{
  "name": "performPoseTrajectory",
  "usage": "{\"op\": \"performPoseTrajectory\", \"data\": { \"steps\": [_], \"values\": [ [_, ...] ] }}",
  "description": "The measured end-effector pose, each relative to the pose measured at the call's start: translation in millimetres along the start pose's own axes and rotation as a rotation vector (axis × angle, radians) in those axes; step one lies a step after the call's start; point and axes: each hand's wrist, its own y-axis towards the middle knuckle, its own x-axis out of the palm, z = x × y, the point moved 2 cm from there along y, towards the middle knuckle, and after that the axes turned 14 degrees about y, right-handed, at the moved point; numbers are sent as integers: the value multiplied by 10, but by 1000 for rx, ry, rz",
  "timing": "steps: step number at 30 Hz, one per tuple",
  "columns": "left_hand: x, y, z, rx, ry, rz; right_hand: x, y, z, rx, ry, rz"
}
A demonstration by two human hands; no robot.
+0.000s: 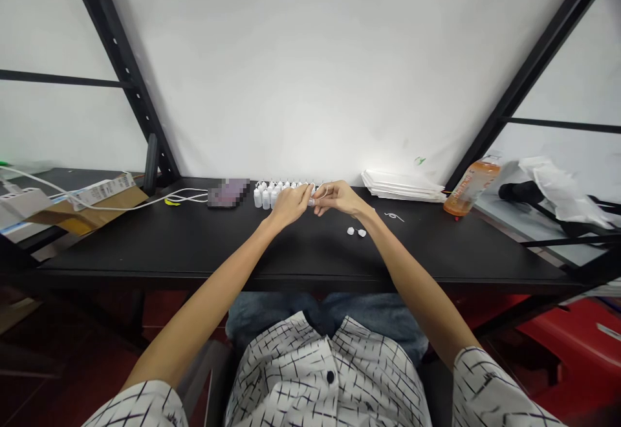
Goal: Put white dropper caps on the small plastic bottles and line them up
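Note:
My left hand [290, 206] and my right hand [342, 198] meet above the black table, fingers closed. Between them is a small whitish piece [311, 202], mostly covered by the fingers; it looks like a small plastic bottle. A thin pale strip loops up by my right fingertips. Just behind and left of my left hand stand several small white plastic bottles [265, 199] in close rows, upright with caps on. Two little white pieces [361, 233], possibly caps, lie on the table below my right wrist. A curled white strip [394, 217] rests to the right of that wrist.
A phone [228, 194] lies left of the bottles, near white cables [187, 194]. Stacked white sheets [402, 187] lean by the wall. An orange drink bottle [470, 187] tilts at the right. Torn cardboard [92, 207] sits at the left; black rack posts [121, 58] flank the table [169, 246].

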Motion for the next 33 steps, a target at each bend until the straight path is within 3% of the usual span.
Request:
{"op": "performPoseTrajectory", "data": {
  "steps": [10,26,33],
  "values": [
    [-7,42,2,-58,-240,-1,-3,-8,15,53,-19,-23],
    [51,-11,19,-550,-784,-226,64,22,96,-78,-142,26],
    [28,-26,32,-652,-936,-300,143,-4,44,-148,-346,71]
  ]
}}
